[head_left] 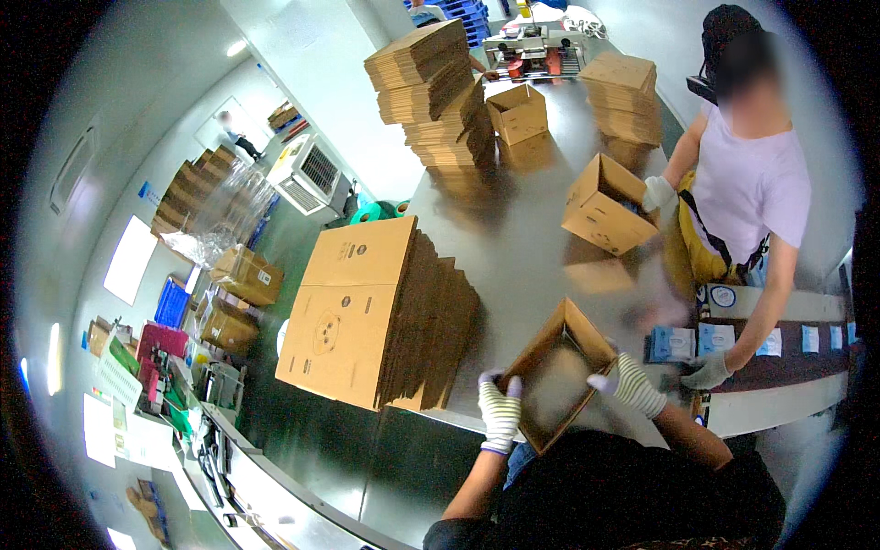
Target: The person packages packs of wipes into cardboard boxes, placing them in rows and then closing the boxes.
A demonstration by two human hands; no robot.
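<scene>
A brown cardboard box (589, 332) stands opened out at the near edge of the metal table (513, 266), tilted toward me. My left hand (500, 414), in a striped white glove, grips its left wall, with the thumb on the inside. On the opposite wall my right hand (634, 389), gloved alike, holds the rim. Whether the box's underside is closed I cannot tell. Close by on the left lies a tall stack of flat cartons (344, 312), with printing on the top one.
Across the table a co-worker (756, 174) has one gloved hand at an open box (600, 215) and the other by blue-and-white packs (674, 344) on a conveyor (779, 348). Further carton stacks (426, 92), another open box (518, 115) and a machine (536, 53) stand at the far end.
</scene>
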